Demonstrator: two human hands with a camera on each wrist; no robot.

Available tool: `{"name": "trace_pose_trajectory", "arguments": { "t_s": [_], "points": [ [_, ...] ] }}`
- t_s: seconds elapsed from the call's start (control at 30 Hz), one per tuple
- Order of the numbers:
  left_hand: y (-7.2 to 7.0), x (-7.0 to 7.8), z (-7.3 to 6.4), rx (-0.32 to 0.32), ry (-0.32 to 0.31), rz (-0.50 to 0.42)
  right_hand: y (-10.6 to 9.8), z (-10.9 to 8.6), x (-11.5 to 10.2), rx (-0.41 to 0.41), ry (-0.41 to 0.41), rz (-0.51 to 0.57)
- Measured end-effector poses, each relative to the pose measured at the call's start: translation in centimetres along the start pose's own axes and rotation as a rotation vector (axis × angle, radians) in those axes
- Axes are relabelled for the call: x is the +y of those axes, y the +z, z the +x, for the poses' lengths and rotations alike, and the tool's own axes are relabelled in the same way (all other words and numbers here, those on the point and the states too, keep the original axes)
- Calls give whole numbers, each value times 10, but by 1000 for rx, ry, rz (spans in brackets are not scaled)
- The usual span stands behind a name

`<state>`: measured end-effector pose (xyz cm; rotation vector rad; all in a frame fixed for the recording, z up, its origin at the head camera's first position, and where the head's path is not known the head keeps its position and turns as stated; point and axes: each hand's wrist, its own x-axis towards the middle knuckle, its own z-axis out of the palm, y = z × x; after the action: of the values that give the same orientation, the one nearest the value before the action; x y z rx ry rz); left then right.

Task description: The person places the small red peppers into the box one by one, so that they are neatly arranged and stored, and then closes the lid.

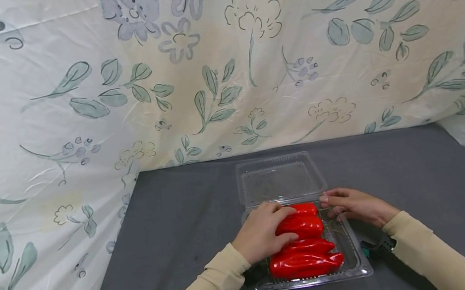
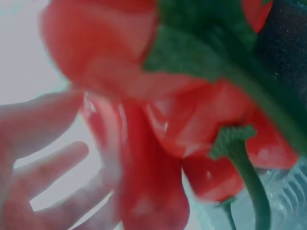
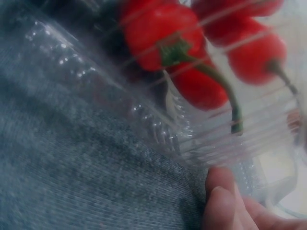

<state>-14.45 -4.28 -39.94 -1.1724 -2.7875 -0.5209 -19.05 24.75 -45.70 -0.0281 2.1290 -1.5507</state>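
Several glossy red peppers with green stems lie side by side in a clear plastic clamshell container, its lid folded back. My left hand reaches over the peppers from the left, thumb and forefinger on either side of one in the head view. In the left wrist view its fingers look fairly straight and spread, one touching a pepper. At the container's far right side, my right hand pinches the plastic rim between thumb and finger. In the right wrist view, stems show through the ribbed wall.
Dark grey cloth covers the table under the container. A floral curtain hangs behind the table and along its sides. A dark strap is on the right wrist, close beside the container's right edge.
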Motion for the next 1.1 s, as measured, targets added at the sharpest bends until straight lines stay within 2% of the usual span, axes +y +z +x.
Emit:
{"name": "trace_pose_trajectory", "arguments": {
  "t_s": [0.1, 0.2, 0.33, 0.4, 0.47, 0.57, 0.7, 0.8, 0.9, 1.1],
  "points": [
    [-11, -5, -6, 63, -47, -118, -1, 0, 0, -7, -14, 0],
    [-25, -17, -12, 167, -104, -249, 0, -1, 0, -10, -25, 3],
    [-38, -45, -21, 312, -242, -375, 1, -2, 0, -11, -30, 5],
    [-40, -61, -24, 340, -334, -399, 1, -3, 0, -9, -21, -2],
    [-38, -76, -27, 332, -417, -414, 1, -4, 0, -1, -10, -9],
    [-29, -94, -32, 283, -523, -426, 0, -4, -1, 33, 8, -26],
    [-10, -113, -34, 210, -604, -473, -5, -4, -3, 89, 13, -58],
    [2, -122, -31, 169, -623, -552, -7, -3, -4, 112, 16, -84],
    [9, -126, -25, 135, -614, -620, -9, -2, -5, 129, 22, -87],
    [12, -125, -9, 88, -605, -636, -14, 4, -11, 150, -3, -79]
  ]
}}
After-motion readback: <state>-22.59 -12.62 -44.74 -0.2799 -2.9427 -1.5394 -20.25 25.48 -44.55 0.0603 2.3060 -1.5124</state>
